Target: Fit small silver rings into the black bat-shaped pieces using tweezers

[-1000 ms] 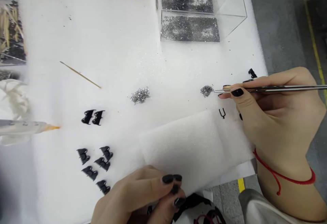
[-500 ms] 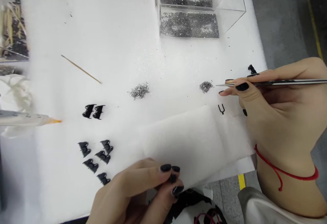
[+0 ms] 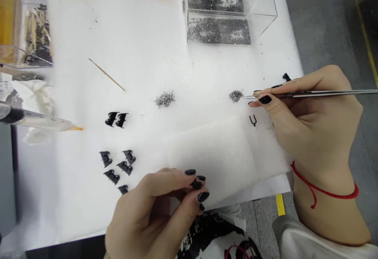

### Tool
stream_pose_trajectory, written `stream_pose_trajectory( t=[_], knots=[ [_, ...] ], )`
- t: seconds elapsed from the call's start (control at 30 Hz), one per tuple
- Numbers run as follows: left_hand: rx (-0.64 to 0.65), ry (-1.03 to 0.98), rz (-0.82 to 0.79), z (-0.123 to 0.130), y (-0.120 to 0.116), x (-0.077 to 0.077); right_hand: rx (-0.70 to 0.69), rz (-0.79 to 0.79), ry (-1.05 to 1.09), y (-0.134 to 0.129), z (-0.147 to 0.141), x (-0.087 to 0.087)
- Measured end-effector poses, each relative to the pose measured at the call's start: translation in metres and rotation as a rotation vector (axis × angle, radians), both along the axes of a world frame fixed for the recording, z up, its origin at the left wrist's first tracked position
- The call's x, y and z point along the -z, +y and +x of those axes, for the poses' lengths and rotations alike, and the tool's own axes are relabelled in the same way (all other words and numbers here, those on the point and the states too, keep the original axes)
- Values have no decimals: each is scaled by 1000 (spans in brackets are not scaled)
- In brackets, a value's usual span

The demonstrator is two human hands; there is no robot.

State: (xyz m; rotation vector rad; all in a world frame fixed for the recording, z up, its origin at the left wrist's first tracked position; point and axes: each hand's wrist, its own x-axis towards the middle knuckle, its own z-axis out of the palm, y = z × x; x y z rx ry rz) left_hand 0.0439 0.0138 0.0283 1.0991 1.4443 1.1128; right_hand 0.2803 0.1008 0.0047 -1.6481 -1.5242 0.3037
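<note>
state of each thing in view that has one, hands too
left hand: pinching small black piece
right hand: gripping tweezers
tweezers: tips beside the smaller glittery pile
larger glittery pile: loosely heaped
thin stick: lying flat
tissue: crumpled
syringe: partly filled or not, can't tell

1. Tweezers (image 3: 320, 93): slim, shiny metal, lying nearly level across the right hand (image 3: 321, 123), narrow tips just beside the dark pile.
2. Small black piece (image 3: 196, 185): pinched between the left hand's (image 3: 156, 211) fingertips, partly hidden.
3. Dark pile (image 3: 236, 96): glittery fragments, loosely heaped.
</note>
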Motion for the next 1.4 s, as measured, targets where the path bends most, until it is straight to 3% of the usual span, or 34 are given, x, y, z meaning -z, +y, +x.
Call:
stream_pose_trajectory(
  t=[0.13, 0.27, 0.4, 0.63, 0.83, 0.97, 1.1, 1.4],
  knots=[
    [26, -2, 41, -5, 3, 5, -29, 28, 32, 2, 1, 3],
    [159, 9, 118, -13, 6, 12, -50, 10, 156, 7, 1, 4],
    [127, 17, 128, -17, 4, 15, -65, -29, 257, 10, 4, 3],
    [155, 23, 124, -15, 5, 14, -50, -53, 231, 10, 6, 3],
    [48, -11, 125, -7, 4, 14, -39, -62, 239, 10, 6, 4],
    [106, 8, 126, -9, 3, 14, -22, -61, 269, 11, 4, 2],
    [67, 13, 112, -10, 3, 13, -14, -55, 279, 11, 2, 1],
    [121, 29, 143, -13, 5, 15, -10, -46, 305, 12, 5, 2]
  ],
)
